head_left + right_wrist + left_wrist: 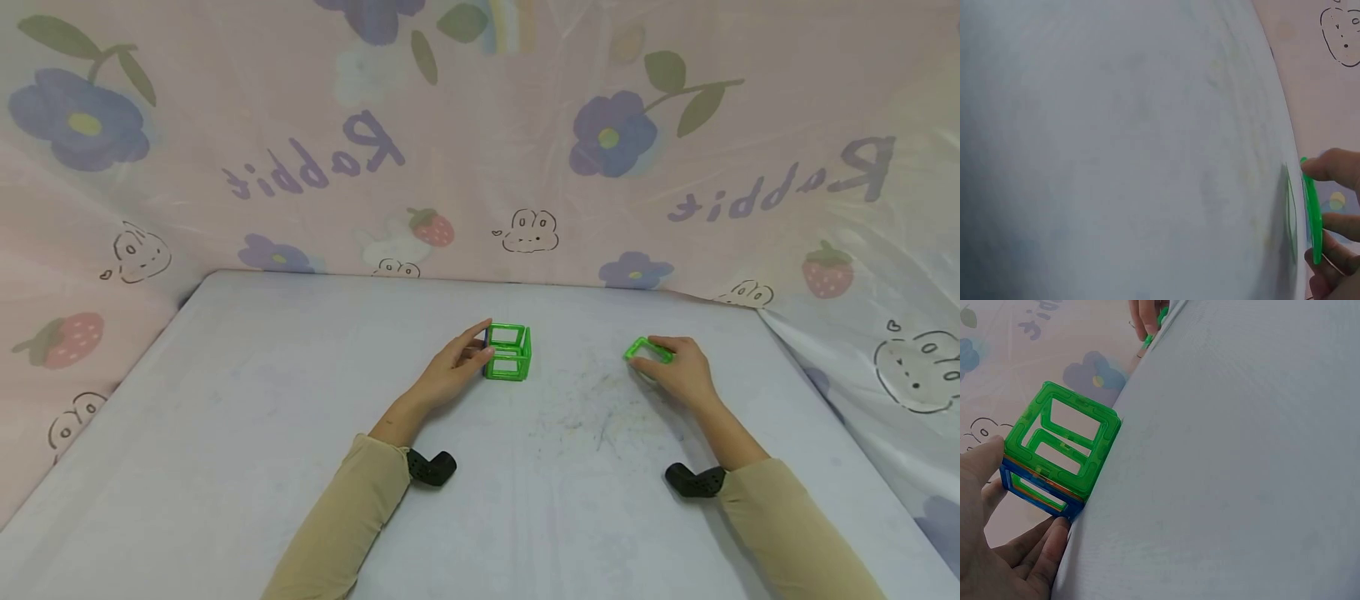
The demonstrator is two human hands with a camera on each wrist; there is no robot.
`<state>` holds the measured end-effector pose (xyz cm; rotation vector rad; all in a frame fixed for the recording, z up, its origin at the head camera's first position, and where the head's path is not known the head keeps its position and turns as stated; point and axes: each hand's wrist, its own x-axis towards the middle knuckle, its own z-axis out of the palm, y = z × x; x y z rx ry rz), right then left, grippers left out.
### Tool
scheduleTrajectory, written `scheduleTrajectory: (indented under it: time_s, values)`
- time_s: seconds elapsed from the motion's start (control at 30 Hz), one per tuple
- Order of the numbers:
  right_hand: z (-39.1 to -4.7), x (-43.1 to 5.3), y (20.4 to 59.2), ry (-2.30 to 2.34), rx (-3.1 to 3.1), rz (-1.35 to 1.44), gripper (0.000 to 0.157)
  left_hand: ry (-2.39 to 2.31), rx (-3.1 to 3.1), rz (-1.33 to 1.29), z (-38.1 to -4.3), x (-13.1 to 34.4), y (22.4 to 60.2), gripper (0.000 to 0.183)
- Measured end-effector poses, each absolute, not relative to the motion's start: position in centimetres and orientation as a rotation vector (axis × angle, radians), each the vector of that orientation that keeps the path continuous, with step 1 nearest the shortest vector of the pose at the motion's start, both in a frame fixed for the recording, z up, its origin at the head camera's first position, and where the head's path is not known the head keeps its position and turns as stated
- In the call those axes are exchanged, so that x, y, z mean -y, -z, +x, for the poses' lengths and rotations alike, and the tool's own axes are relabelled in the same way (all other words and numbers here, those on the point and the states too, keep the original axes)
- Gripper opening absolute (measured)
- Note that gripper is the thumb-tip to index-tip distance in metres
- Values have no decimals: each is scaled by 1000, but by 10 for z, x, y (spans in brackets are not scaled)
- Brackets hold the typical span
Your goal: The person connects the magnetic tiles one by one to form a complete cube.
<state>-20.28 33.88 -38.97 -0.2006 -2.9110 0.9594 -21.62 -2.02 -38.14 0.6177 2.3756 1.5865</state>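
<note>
A small box of see-through magnetic tiles (507, 353) stands on the table, its frames mostly green. My left hand (448, 367) grips its left side between thumb and fingers. The left wrist view shows a blue square tile (1041, 499) on that side, with an orange edge beside the green face. To the right, my right hand (686, 371) pinches a single green square tile (640, 342) by its edges. In the right wrist view this tile (1314, 215) is seen edge-on, just over the tabletop, with its greenish reflection or shadow beside it.
A white cloth covers the table (300, 375), marked with faint dark smudges between the hands. Behind and at both sides hangs a pink curtain (480, 125) printed with flowers, rabbits and strawberries. Black wrist devices (432, 468) sit at both cuffs.
</note>
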Motion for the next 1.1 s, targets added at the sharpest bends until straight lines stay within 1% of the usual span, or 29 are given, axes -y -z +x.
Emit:
scheduleTrajectory:
  time_s: [0.03, 0.43, 0.7, 1.1]
  values:
    - [-203, -338, 390, -962, 2911, -195, 62, -1582, -2372, 617, -213, 21, 376, 53]
    - [-208, -331, 389, -987, 2934, -155, 62, -1583, -2386, 624, -211, 20, 375, 52]
    - [-209, -321, 385, -983, 2940, -104, 62, -1609, -2392, 620, -234, 17, 411, 55]
    - [-209, -308, 380, -976, 2929, -22, 59, -1592, -2420, 612, -235, 18, 414, 54]
